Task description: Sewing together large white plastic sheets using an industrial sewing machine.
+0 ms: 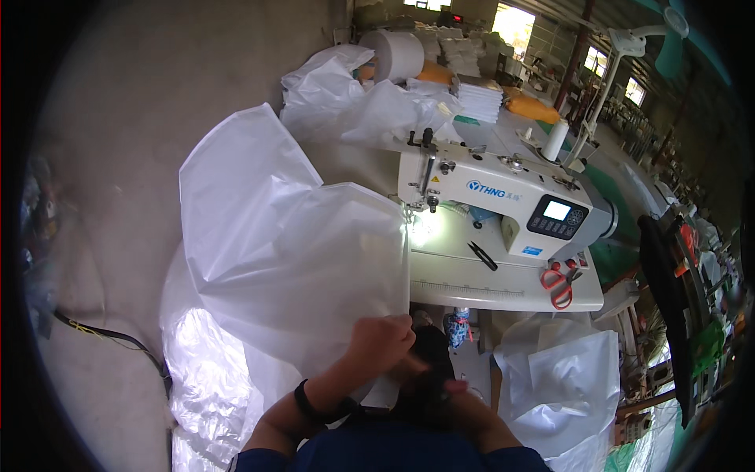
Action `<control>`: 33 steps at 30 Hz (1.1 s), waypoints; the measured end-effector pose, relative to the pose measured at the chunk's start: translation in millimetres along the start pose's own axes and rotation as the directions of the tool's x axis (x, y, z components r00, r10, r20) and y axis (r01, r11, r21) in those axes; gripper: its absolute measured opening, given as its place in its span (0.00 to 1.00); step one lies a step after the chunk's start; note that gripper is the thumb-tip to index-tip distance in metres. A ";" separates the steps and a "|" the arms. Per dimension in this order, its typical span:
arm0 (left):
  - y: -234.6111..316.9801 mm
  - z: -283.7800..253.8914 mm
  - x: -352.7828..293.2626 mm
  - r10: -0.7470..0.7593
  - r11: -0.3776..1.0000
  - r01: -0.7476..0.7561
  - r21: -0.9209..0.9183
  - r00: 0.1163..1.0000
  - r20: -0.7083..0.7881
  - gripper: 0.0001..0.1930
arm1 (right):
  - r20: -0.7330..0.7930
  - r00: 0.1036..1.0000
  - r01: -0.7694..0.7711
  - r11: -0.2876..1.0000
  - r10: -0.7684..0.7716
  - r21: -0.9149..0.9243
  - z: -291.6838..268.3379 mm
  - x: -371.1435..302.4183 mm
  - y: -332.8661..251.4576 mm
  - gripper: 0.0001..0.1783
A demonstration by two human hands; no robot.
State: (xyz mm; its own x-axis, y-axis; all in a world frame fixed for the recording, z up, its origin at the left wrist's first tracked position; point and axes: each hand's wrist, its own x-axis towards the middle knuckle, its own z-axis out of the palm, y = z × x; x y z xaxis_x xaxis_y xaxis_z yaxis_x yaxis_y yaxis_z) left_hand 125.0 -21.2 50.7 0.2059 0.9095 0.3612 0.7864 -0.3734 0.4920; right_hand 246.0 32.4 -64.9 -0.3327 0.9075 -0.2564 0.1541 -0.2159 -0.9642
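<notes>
A large white plastic-like sheet [291, 236] with a folded hem hangs over the left of the sewing machine [487, 189]. Its right edge runs under the lit needle area. My left hand [383, 343], a dark band at its wrist, is closed on that edge below the front of the machine bed [503, 289]. Close by, lower and to the right, my right hand [452, 388] is dark and smeared by motion; its fingers cannot be made out. Black thread snips [482, 256] and red-handled scissors [559, 285] lie on the bed.
More white sheets [562, 377] hang at the lower right, and a shiny plastic pile [208, 377] lies at the lower left. Behind the machine are a white roll [398, 57] and stacked sheets [477, 98]. A thread cone [556, 140] stands right. A black cable [118, 334] crosses the floor.
</notes>
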 end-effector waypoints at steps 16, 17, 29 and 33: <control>-6.7 31.8 -48.4 -0.084 0.995 0.081 0.051 0.995 0.056 0.08 | -0.222 0.855 0.160 0.645 -0.469 -0.747 -3.6 35.0 -59.4 0.24; -8.1 33.3 -47.8 -0.090 0.995 0.086 0.053 0.994 0.067 0.08 | -0.230 0.867 0.119 0.632 -0.442 -0.766 -1.9 35.0 -62.1 0.24; -53.7 36.1 -39.6 -0.259 0.950 0.238 -0.201 0.962 -0.083 0.09 | -0.255 0.859 0.038 0.553 -0.444 -0.832 4.2 37.5 -57.7 0.21; -122.0 -17.4 -47.4 -0.100 0.825 0.326 0.462 0.888 -0.448 0.13 | -0.186 0.910 0.015 0.478 -0.370 -0.878 -11.2 61.6 -76.6 0.15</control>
State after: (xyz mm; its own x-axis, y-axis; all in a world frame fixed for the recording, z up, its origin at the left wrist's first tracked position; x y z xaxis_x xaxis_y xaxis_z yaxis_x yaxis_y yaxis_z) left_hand 9.2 -21.9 -12.6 -0.1564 0.7633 0.6268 0.9849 0.0727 0.1571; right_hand 224.2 108.9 -6.1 -0.1873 0.9728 0.1361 0.8857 0.2272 -0.4049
